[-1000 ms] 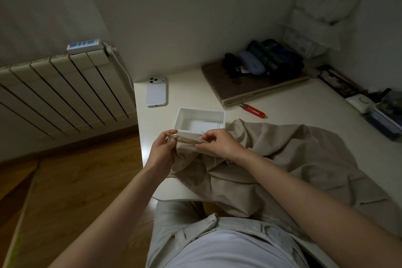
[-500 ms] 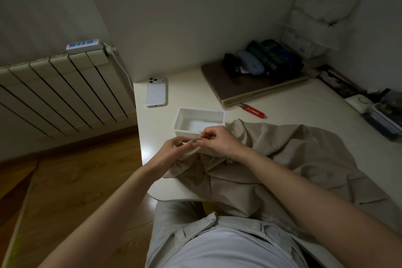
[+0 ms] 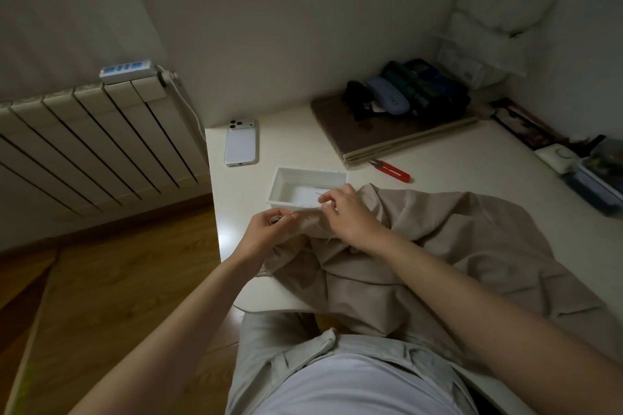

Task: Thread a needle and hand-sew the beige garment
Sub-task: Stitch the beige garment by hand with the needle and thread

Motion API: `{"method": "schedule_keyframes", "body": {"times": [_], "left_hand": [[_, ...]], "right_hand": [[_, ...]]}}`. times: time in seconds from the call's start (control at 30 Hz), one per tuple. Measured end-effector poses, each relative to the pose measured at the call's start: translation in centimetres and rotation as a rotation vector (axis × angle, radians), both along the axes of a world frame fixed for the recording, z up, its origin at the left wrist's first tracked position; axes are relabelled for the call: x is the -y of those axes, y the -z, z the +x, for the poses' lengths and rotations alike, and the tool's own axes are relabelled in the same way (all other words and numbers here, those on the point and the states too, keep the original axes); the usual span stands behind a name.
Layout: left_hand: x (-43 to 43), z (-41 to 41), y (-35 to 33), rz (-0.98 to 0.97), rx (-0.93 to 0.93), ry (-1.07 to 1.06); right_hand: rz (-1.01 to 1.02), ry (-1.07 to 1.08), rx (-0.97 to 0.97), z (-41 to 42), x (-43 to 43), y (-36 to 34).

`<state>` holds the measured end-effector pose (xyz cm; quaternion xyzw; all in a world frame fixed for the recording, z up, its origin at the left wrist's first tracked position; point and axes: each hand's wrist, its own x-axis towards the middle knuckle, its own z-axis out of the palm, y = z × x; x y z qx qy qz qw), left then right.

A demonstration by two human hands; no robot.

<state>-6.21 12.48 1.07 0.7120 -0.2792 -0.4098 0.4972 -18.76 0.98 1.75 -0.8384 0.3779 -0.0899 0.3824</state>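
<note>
The beige garment [image 3: 438,246] lies crumpled across the white desk and over my lap. My left hand [image 3: 266,232] pinches a bunched edge of the garment near the desk's left side. My right hand [image 3: 344,209] sits just right of it, fingers curled and pinching a thin needle [image 3: 319,194] whose tip points up-left over the white box. The two hands are a short gap apart along the same fabric edge. The thread is too fine to make out.
A shallow white box [image 3: 305,189] stands right behind my hands. Red thread snips [image 3: 392,171] lie behind the garment. A white phone [image 3: 240,145] lies at the back left. A brown board [image 3: 381,131] with dark items and containers at the right edge [image 3: 593,178] crowd the back.
My hands came together at the fabric edge, then spread slightly apart again. The right hand has lifted the needle up toward the white box.
</note>
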Motion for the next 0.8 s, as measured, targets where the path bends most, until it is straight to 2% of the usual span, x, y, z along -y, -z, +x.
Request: {"method": "schedule_keyframes", "body": {"times": [0.13,0.33,0.8], "left_hand": [[0.2,0.3,0.0,-0.015,0.025,-0.028],[0.4,0.5,0.1,-0.032,0.022,-0.064],[0.3,0.2,-0.2,-0.052,0.039,-0.050]], "right_hand": [[-0.124,-0.106,0.074,-0.4,-0.9,-0.4],[-0.029,-0.094,0.092,-0.7,-1.8,-0.2],[0.008,-0.063,0.049,0.0,-2.0,0.0]]}}
